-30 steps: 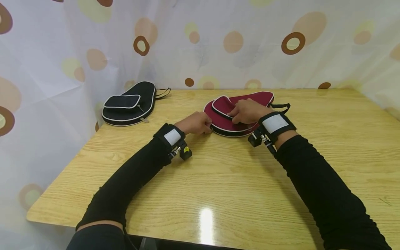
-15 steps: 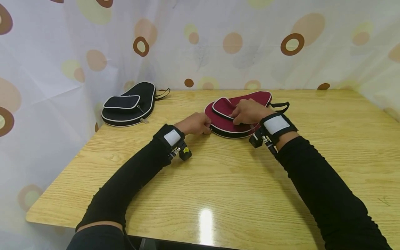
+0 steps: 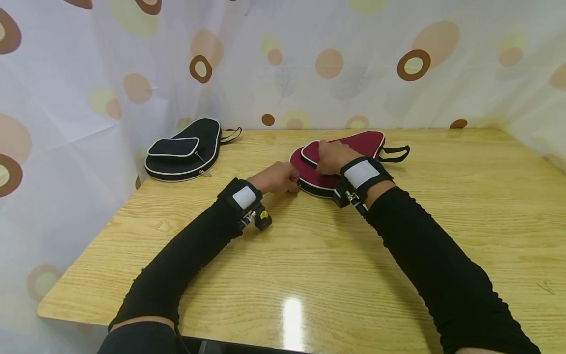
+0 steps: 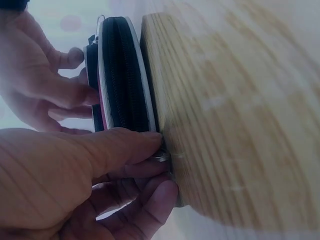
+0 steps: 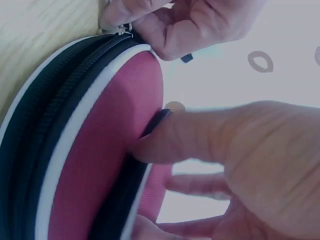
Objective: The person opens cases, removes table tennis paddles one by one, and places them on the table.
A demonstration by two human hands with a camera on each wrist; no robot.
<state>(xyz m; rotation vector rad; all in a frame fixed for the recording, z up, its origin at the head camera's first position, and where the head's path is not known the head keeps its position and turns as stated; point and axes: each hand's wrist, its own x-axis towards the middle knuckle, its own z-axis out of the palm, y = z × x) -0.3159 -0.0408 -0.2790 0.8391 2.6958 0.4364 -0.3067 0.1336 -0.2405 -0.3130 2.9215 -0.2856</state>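
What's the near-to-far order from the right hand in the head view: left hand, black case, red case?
From the right hand:
1. Red case: touching, directly under the hand.
2. Left hand: to its left, at the red case's left edge.
3. Black case: farthest, beyond the left hand on the table's left side.

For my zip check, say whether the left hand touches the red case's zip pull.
Touching: the left wrist view shows the left hand pinching the zip pull between thumb and finger.
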